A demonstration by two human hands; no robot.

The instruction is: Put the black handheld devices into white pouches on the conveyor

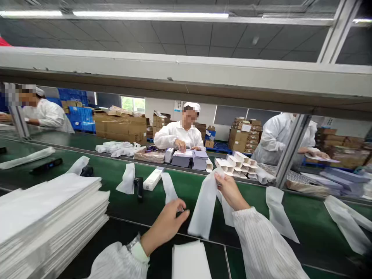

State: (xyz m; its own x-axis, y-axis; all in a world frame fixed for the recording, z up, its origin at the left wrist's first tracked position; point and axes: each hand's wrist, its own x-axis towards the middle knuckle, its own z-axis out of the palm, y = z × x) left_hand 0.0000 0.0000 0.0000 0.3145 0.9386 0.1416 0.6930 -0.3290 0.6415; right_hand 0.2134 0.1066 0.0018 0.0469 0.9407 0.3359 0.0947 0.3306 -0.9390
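Observation:
My right hand point(229, 190) pinches the top end of a long white translucent sleeve point(203, 209), which hangs down over the green conveyor belt. To its left is my left hand point(167, 221), thumb apart from the loosely bent fingers and nothing visible between them. Just behind that hand lies another white sleeve point(169, 186); whether the fingertips touch it, I cannot tell. One more sleeve point(226, 209) shows partly behind my right wrist. Below both hands rests a small stack of white sheets or sleeves point(190, 261).
A tall stack of white sleeves point(49, 221) stands at the left. On the green belt point(247, 190) lie a white box point(153, 178), a black device point(139, 189) and several sleeves. Across it a co-worker point(181, 131) handles papers beside open boxes point(236, 164). A metal post point(293, 151) rises at right.

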